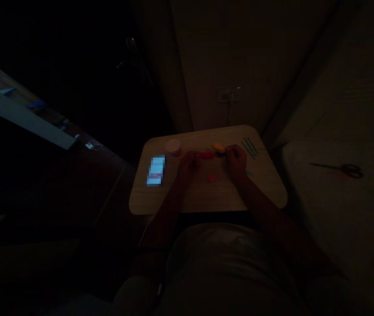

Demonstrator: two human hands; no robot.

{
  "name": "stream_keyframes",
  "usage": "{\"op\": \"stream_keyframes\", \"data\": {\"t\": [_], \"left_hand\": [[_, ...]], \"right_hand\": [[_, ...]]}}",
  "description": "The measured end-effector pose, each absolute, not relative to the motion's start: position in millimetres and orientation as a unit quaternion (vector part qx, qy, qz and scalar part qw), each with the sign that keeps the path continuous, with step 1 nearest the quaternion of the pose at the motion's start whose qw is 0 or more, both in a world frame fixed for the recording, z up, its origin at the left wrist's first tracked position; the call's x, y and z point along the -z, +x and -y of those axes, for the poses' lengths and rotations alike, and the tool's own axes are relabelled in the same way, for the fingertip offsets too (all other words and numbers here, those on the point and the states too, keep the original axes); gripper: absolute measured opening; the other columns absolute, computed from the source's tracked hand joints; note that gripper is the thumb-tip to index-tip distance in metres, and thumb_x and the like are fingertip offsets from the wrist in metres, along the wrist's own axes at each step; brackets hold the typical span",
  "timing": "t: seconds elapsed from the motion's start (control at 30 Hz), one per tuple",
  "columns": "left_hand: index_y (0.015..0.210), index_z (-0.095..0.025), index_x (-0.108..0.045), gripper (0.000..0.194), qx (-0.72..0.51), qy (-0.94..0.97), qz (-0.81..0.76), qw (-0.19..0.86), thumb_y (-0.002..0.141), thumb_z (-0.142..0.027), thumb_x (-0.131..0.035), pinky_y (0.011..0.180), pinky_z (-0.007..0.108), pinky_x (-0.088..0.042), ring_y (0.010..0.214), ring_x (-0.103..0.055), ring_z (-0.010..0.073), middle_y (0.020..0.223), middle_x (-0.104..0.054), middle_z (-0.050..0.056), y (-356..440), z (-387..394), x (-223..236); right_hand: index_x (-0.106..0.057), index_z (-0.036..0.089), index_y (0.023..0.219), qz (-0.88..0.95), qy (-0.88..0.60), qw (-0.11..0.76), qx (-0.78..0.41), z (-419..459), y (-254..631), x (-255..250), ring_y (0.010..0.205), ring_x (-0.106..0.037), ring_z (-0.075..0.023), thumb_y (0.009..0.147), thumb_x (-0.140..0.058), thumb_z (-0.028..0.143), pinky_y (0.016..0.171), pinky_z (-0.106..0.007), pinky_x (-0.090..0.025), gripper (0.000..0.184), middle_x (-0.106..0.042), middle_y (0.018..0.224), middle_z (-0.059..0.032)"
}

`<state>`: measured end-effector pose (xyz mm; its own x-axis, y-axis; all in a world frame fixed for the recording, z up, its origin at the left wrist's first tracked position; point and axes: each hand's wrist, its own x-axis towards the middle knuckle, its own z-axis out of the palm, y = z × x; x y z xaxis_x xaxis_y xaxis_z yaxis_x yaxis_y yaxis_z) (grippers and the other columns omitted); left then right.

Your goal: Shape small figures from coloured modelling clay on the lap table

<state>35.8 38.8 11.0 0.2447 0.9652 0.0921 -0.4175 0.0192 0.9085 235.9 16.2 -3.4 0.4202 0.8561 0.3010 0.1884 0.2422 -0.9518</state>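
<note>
In dim light, my left hand (pixel 189 164) is over the small table with its fingers curled at the left end of a bright red elongated piece (pixel 207 155). My right hand (pixel 236 159) is closed to the right of it, and what its fingers pinch is too dark to make out. Between the hands, slightly farther back, lies an orange-yellow oblong piece (pixel 218 148). A small pinkish-red lump (pixel 211 177) rests on the wood nearer to me.
The light wooden table (pixel 203 197) has rounded corners. On it are a lidded round tub (pixel 173 147), a lit phone (pixel 156 170) and several green sticks (pixel 250 148). Scissors (pixel 349 169) lie on a pale surface to the right. A wall socket (pixel 229 95) with a plug is behind.
</note>
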Motion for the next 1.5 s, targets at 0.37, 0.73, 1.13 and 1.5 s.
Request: {"op": "stream_keyframes", "data": {"t": [0.37,0.73,1.13,1.5], "left_hand": [[0.126,-0.024,-0.06,0.062,-0.512,0.503,-0.375,0.587,0.078,-0.057,-0.082,0.072,0.028,-0.052,0.083,-0.068,0.0171,0.097,-0.073,0.004,40.1,-36.8,-5.9],[0.113,-0.019,-0.075,0.05,-0.477,0.593,-0.354,0.544,0.069,-0.038,-0.09,0.103,0.04,-0.053,0.115,-0.068,0.0264,0.123,-0.074,0.011,34.7,-39.0,-8.2],[0.12,-0.02,-0.07,0.057,-0.477,0.595,-0.345,0.547,0.069,-0.036,-0.091,0.099,0.039,-0.054,0.112,-0.068,0.0254,0.123,-0.072,0.011,37.5,-39.7,-3.0],[0.106,-0.018,-0.077,0.038,-0.46,0.603,-0.39,0.522,0.071,-0.03,-0.086,0.093,0.036,-0.055,0.103,-0.07,0.0247,0.11,-0.077,0.009,36.1,-41.7,-3.0]], "right_hand": [[-0.074,0.02,0.095,0.605,-0.552,0.533,-0.211,-7.8,230.5,-3.6,0.07,-0.062,-0.0179,0.091,-0.062,0.047,0.069,-0.03,-0.049,0.029,-0.072,0.083,-0.0046],[-0.077,0.021,0.116,0.669,-0.537,0.467,-0.216,-7.3,231.8,-5.7,0.087,-0.07,-0.0243,0.088,-0.067,0.04,0.081,-0.037,-0.055,0.035,-0.079,0.103,-0.0091],[-0.079,0.022,0.119,0.694,-0.542,0.425,-0.21,-9.7,233.7,-2.9,0.089,-0.074,-0.0263,0.087,-0.068,0.034,0.083,-0.039,-0.057,0.036,-0.081,0.106,-0.0098],[-0.079,0.022,0.121,0.705,-0.525,0.418,-0.228,-10.8,234.6,2.2,0.088,-0.075,-0.0269,0.086,-0.068,0.036,0.082,-0.04,-0.058,0.04,-0.081,0.105,-0.01]]}}
